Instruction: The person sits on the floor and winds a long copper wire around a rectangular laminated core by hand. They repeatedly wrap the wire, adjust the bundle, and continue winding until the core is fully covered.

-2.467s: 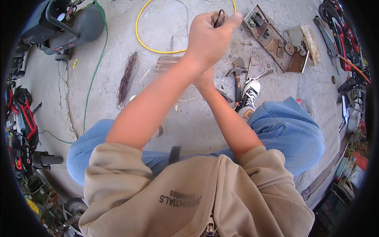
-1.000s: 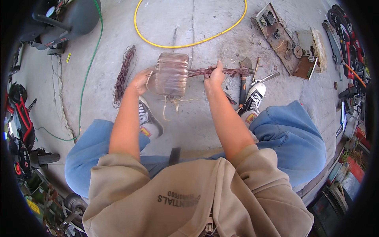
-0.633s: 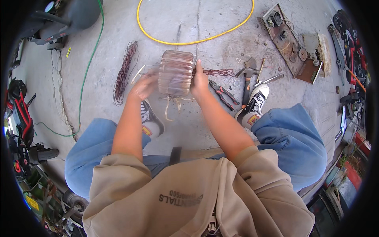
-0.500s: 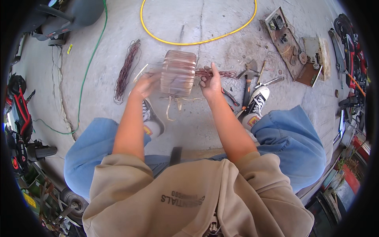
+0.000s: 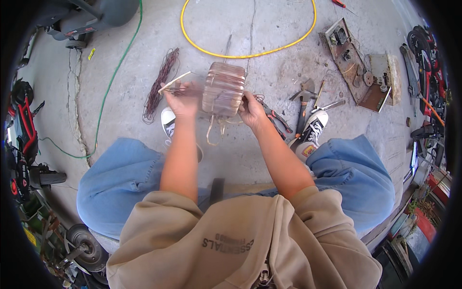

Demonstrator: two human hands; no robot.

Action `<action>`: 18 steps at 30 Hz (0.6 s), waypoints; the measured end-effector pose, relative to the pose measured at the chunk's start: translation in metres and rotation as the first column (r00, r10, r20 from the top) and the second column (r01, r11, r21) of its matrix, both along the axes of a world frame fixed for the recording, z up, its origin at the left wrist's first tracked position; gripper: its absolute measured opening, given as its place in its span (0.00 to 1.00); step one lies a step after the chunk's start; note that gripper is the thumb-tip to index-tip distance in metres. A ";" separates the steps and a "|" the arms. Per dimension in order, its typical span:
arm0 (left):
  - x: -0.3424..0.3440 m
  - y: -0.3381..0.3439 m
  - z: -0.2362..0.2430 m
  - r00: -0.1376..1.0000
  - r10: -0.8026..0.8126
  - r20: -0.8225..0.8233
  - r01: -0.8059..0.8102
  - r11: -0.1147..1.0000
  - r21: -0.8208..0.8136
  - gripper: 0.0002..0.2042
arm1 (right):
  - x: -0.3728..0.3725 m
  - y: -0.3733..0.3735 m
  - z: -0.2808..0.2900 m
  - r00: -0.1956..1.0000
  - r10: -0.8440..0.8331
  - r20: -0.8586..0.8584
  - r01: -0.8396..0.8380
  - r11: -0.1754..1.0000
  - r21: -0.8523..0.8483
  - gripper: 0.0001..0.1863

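Between my hands is a barrel-shaped coil (image 5: pixel 223 89) wound with reddish-brown wire, blurred by motion, with pale leads (image 5: pixel 210 131) hanging from its near side. My left hand (image 5: pixel 183 102), palm up, holds a bundle of thin wire (image 5: pixel 191 89) that comes out of the coil's left side. A pale strip (image 5: pixel 175 81) sticks up by the fingers of that hand. My right hand (image 5: pixel 252 111) has its fingers curled at the coil's right edge, gripping it there. More reddish wire (image 5: pixel 260 98) shows just behind that hand.
A loose wire bundle (image 5: pixel 161 84) lies left on the concrete. To the right are red-handled pliers (image 5: pixel 279 120), a hammer (image 5: pixel 303 103) and a dismantled metal panel (image 5: pixel 353 67). A yellow hose (image 5: pixel 248 57) curves ahead; a green hose (image 5: pixel 108 91) runs along the left.
The wire bundle that stretched out through my right hand now comes out on the left, in my left hand. My right hand has moved in to the coil's edge.
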State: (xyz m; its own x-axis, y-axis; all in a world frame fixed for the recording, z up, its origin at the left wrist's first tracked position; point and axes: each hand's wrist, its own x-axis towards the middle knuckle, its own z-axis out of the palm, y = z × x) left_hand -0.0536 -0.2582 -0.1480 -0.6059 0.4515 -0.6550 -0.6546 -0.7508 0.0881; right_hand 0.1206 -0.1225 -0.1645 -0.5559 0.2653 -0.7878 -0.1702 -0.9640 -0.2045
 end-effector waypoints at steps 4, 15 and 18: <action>-0.018 -0.010 -0.005 0.994 0.055 -0.090 -0.048 0.996 0.071 0.31 | -0.002 0.001 0.024 0.978 -0.043 0.206 0.042 0.999 0.008 0.09; -0.061 -0.009 0.083 0.956 0.032 -0.290 -0.156 0.895 -0.417 0.24 | -0.046 0.022 0.133 0.929 0.186 0.320 -0.317 -0.047 0.947 0.10; -0.057 -0.019 0.090 0.954 0.061 -0.294 -0.187 0.887 -0.421 0.24 | -0.091 0.007 0.163 0.745 0.470 0.473 -0.377 -0.288 0.880 0.12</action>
State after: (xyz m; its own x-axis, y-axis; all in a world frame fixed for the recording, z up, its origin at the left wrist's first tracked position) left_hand -0.1110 -0.2772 -0.0580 -0.8162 0.0645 -0.5742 -0.4637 -0.6660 0.5844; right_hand 0.0299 -0.1150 -0.0011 -0.9476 0.3193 0.0004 0.1238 0.3686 -0.9213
